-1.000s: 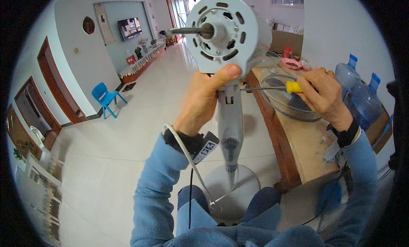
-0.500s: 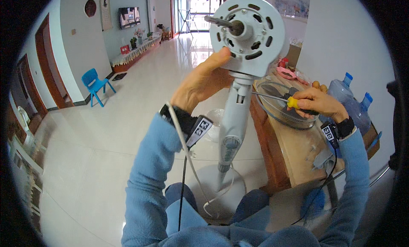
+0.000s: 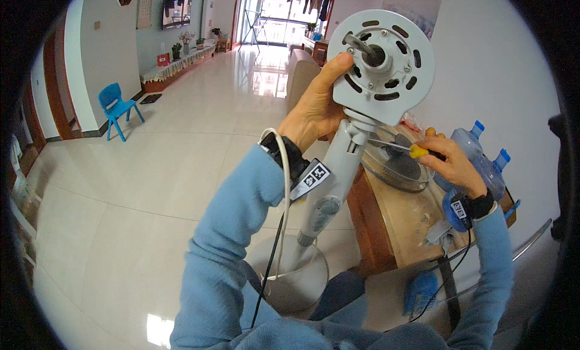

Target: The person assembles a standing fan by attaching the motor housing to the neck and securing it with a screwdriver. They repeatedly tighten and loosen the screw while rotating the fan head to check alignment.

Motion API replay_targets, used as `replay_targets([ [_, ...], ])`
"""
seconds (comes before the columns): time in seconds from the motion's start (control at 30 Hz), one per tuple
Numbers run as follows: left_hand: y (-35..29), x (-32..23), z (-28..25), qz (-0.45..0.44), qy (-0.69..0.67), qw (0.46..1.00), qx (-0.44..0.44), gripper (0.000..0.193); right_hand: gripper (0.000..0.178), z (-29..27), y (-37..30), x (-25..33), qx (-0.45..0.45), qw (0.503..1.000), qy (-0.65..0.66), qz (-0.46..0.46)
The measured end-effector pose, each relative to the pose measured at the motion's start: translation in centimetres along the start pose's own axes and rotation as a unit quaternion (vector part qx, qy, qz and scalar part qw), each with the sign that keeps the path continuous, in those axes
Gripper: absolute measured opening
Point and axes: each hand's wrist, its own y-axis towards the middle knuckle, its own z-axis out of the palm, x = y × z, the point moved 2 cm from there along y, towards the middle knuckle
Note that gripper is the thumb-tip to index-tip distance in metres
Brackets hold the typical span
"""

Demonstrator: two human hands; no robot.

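The stripped pedestal fan (image 3: 338, 169) stands on its round base (image 3: 293, 277) on the floor beside the wooden worktop (image 3: 405, 217); top-heavy, I judge, with the weight in the pale motor head (image 3: 383, 63), so it wants steadying high up; the plastic shell looks stiff but smooth and likely slippery; the left hand (image 3: 314, 108) curls round the back of the head, thumb pressed against its rim; the right hand (image 3: 450, 163) is closed round a yellow-handled screwdriver (image 3: 399, 147), its blade aimed at the neck, above the wire fan guard (image 3: 396, 169) lying on the worktop.
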Motion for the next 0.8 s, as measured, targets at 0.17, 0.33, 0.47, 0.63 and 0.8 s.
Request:
replay_targets([
  [0.17, -0.9, 1.1, 2.3, 0.077, 0.107, 0.990, -0.040, 0.062, 0.029, 1.4, -2.0, 0.0, -0.138, 0.984, -0.108, -0.029],
  [0.33, -1.7, 1.4, 2.0, 0.076, 0.134, 0.984, -0.092, 0.063, 0.028, 2.0, -2.7, 0.3, -0.153, 0.983, -0.086, -0.043],
  [0.47, -0.3, 1.1, 0.5, 0.004, 0.036, 0.999, 0.011, 0.085, 0.027, 1.6, -2.7, -0.4, -0.157, 0.983, -0.077, -0.055],
  [0.63, 0.3, 0.8, -2.1, -0.006, 0.066, 0.997, -0.035, 0.092, 0.029, 1.4, -2.0, -1.8, -0.090, 0.993, -0.064, -0.047],
  [0.8, 0.0, 0.1, -3.0, 0.061, 0.120, 0.987, -0.092, 0.090, 0.030, -0.1, -0.8, -1.6, -0.107, 0.983, -0.110, -0.104],
])
